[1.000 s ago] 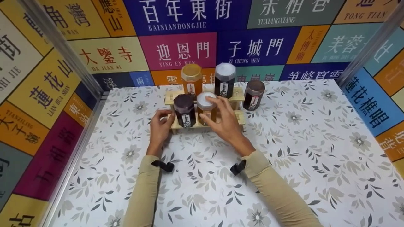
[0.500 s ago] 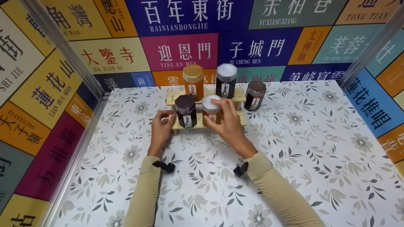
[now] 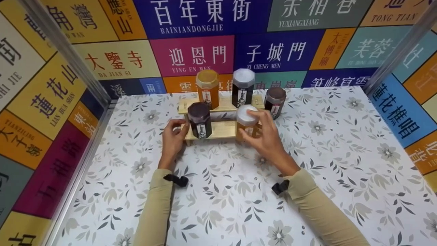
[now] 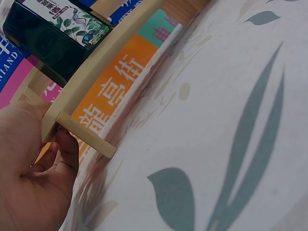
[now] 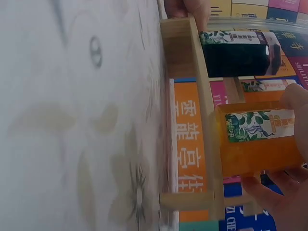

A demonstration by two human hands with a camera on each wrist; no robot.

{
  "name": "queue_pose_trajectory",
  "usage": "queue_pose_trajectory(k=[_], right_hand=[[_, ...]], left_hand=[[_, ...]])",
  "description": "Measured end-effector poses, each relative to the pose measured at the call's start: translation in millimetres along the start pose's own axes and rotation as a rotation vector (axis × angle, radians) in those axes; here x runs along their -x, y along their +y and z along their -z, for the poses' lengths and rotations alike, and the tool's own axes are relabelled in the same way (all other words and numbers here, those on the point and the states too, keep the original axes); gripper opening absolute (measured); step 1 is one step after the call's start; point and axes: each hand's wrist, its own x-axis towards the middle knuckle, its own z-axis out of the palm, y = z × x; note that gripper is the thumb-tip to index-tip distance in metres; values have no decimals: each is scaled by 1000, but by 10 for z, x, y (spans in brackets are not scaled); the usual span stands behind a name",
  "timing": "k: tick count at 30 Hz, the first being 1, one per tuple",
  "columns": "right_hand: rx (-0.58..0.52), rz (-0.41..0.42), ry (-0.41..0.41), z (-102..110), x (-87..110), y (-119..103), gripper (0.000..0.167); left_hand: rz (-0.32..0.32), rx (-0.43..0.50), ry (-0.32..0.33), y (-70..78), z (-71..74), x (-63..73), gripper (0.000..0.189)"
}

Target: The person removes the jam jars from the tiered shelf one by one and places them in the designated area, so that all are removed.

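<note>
A two-step wooden rack carries several eight-sided jars. My left hand grips the rack's left end; in the left wrist view its fingers curl at the rack's corner by a short leg. An amber jar with a white lid is held by my right hand at the right of the lower step. The right wrist view shows that amber jar with its base at the shelf, thumb and fingers on opposite sides. A dark jar with a dark lid stands on the lower step's left.
On the upper step stand an amber jar with a yellow lid and a dark jar with a white lid. Another dark jar stands on the flower-patterned tabletop right of the rack. Colourful sign-covered walls rise behind and beside.
My right hand has moved right along the lower step with the white-lidded amber jar, widening the gap from the dark jar. The left hand stays at the rack's left end.
</note>
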Motion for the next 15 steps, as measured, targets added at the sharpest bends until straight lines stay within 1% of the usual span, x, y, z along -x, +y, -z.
queue_pose_trajectory(k=[3,6,9,15], right_hand=[[-7,4,24,107,34,43,61],[16,18,53,212,54,83,61],[50,16,82,327,54,132,61],[85,-73,145,602,-10,282,61]], left_hand=[[-1,-4,3,-6,3,-14,29],[0,-18,2,-5,6,-15,30],[2,-33,-3,-3,6,-8,29],[-12,-30,-13,-11,4,10,27]])
